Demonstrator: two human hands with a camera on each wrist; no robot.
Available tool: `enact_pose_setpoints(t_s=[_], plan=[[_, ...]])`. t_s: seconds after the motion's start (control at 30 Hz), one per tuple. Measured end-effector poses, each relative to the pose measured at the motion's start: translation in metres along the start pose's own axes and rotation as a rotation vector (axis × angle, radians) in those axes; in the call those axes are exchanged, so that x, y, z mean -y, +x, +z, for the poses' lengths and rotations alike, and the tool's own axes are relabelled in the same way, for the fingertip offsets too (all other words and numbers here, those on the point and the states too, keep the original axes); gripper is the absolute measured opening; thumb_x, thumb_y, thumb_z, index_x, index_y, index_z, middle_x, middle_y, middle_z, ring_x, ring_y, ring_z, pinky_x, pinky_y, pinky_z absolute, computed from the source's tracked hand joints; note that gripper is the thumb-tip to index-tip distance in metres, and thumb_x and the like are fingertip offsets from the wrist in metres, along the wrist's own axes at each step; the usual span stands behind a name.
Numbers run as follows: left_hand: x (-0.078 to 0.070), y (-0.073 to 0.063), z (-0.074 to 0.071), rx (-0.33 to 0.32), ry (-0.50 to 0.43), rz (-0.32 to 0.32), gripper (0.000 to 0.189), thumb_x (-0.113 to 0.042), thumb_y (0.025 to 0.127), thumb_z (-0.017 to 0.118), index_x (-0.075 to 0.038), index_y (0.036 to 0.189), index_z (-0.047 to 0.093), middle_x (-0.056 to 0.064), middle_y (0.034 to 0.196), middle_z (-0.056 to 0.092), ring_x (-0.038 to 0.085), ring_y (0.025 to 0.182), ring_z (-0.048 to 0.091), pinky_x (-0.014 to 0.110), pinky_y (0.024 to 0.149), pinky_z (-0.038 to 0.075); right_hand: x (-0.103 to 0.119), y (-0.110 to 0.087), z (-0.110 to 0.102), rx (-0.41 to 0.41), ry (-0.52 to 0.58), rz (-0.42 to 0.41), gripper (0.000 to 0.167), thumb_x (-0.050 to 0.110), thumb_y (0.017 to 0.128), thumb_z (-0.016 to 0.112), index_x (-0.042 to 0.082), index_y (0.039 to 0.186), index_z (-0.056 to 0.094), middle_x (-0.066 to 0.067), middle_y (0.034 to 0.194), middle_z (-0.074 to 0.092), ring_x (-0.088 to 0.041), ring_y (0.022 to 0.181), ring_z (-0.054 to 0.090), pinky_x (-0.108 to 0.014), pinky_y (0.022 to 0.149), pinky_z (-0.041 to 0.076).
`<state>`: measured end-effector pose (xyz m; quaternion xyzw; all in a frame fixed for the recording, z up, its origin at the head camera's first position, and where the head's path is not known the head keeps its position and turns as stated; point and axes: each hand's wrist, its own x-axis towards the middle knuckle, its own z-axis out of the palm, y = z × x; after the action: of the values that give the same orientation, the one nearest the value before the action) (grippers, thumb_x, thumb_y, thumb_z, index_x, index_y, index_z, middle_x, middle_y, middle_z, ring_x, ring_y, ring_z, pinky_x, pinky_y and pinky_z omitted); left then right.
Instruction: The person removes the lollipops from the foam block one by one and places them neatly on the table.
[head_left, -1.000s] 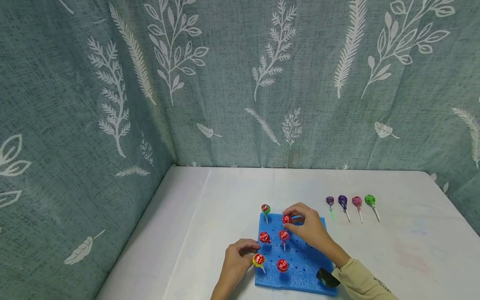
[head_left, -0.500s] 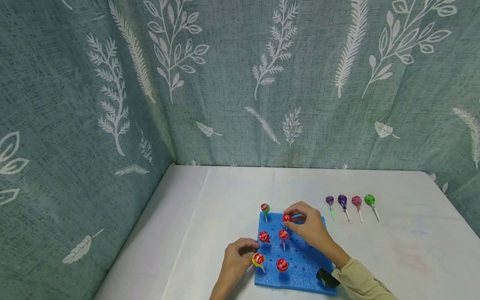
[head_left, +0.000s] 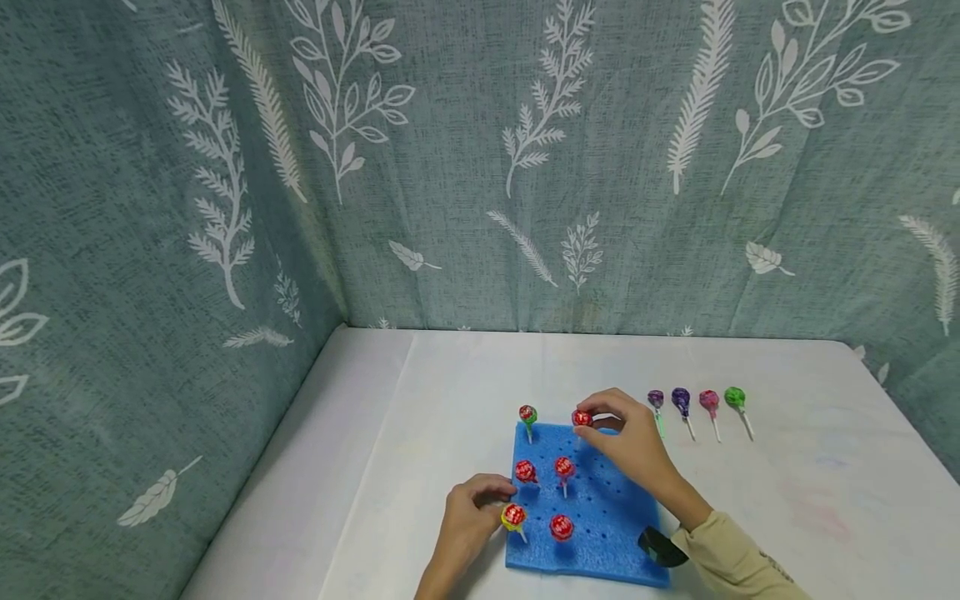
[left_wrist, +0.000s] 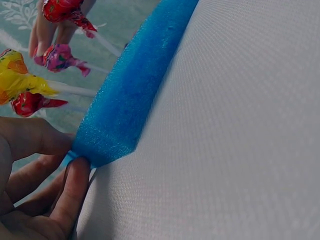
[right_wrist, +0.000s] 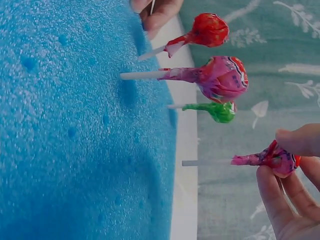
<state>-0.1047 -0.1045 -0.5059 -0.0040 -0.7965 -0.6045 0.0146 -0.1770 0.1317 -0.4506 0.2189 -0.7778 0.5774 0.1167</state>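
Observation:
My right hand pinches a red-and-pink lollipop by its wrapped head, above the far edge of a blue foam block. In the right wrist view its white stick points at the foam, its end out in the open. With thumb and fingers, my left hand grips the edge of the block. Standing in the foam are a yellow lollipop beside the left hand, a green one at the far left corner, and several red or pink ones, such as a pink lollipop.
Four-like row aside, several lollipops lie on the white table at the back right: a green lollipop, a pink one and two purple ones. A dark object is by the right cuff. Leaf-patterned cloth hangs behind and at left.
My right hand has risen away from the foam and slightly right, and the lollipop it pinches has come up with it. My left hand stays at the block's left edge.

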Motion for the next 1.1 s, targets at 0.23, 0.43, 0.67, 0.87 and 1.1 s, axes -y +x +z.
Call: enact_pose_setpoints(t_s=[0.23,0.43,0.67,0.87,1.1], plan=[[-0.012,-0.002,-0.002,0.007,0.011,-0.031,0.023,0.012,0.07,0.062,-0.001,0.087,0.072,0.008,0.094,0.068,0.022,0.085,0.064,0.028,0.077,0.051,0.01,-0.001,-0.008,-0.001,-0.02,0.015,0.023,-0.001,0.077,0.074,-0.001,0.099,0.065,-0.009,0.094,0.063,-0.023,0.084,0.065,-0.029,0.074,0.054],[0.004,0.001,0.0,-0.001,-0.017,-0.008,0.023,0.009,0.069,0.066,-0.005,0.086,0.073,0.005,0.094,0.068,0.016,0.083,0.063,0.025,0.075,0.05,0.003,-0.003,-0.015,-0.02,-0.027,0.005,0.023,0.002,0.078,0.074,0.002,0.099,0.066,-0.009,0.095,0.063,-0.022,0.084,0.065,-0.025,0.075,0.053],[0.005,0.001,0.0,-0.003,-0.01,0.003,0.022,0.008,0.069,0.068,-0.005,0.086,0.073,0.005,0.093,0.068,0.016,0.083,0.064,0.026,0.075,0.05,0.002,-0.007,-0.025,-0.037,-0.093,0.053,0.026,0.003,0.077,0.076,0.001,0.101,0.066,-0.006,0.095,0.063,-0.017,0.086,0.065,-0.02,0.075,0.051],[0.005,0.002,0.001,-0.002,0.004,-0.017,0.021,0.008,0.07,0.067,-0.006,0.085,0.073,0.003,0.092,0.068,0.017,0.083,0.064,0.025,0.075,0.05,-0.002,-0.01,-0.035,-0.067,-0.132,0.061,0.026,0.003,0.078,0.075,0.001,0.102,0.066,-0.006,0.097,0.063,-0.017,0.089,0.064,-0.017,0.076,0.05],[0.001,0.0,0.0,-0.007,0.014,-0.012,0.021,0.009,0.07,0.068,-0.003,0.087,0.073,0.006,0.094,0.068,0.019,0.084,0.064,0.03,0.077,0.051,-0.002,-0.011,-0.046,-0.092,-0.178,0.059,0.027,0.006,0.078,0.076,0.001,0.103,0.066,-0.007,0.099,0.063,-0.016,0.09,0.063,-0.015,0.075,0.049]])
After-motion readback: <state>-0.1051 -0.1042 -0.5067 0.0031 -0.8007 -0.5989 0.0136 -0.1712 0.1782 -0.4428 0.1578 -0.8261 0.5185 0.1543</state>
